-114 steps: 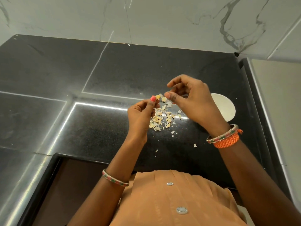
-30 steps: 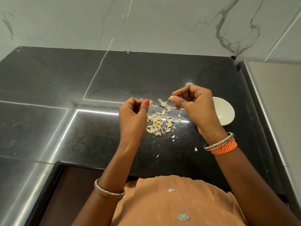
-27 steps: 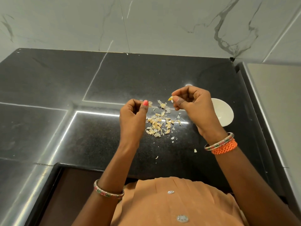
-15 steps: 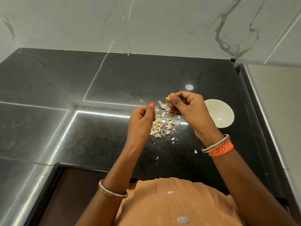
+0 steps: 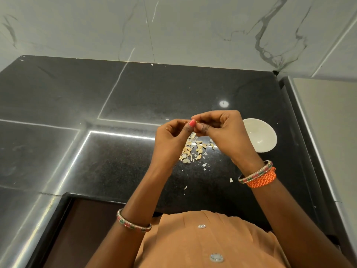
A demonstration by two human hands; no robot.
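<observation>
My left hand and my right hand meet fingertip to fingertip above the black counter. Between them they pinch a small pale garlic clove, mostly hidden by the fingers. Both hands have their fingers curled. Under the hands lies a heap of pale garlic skins, partly covered by my left hand. A small white bowl stands to the right of my right hand, partly hidden by it.
Loose skin flakes are scattered toward the counter's front edge. A marble wall rises behind. A raised beige ledge borders the right side. The counter steps down at the left, with a dark recess near me.
The hands were apart a second ago, the right one holding the clove. They have come together, and both now pinch the clove above the heap.
</observation>
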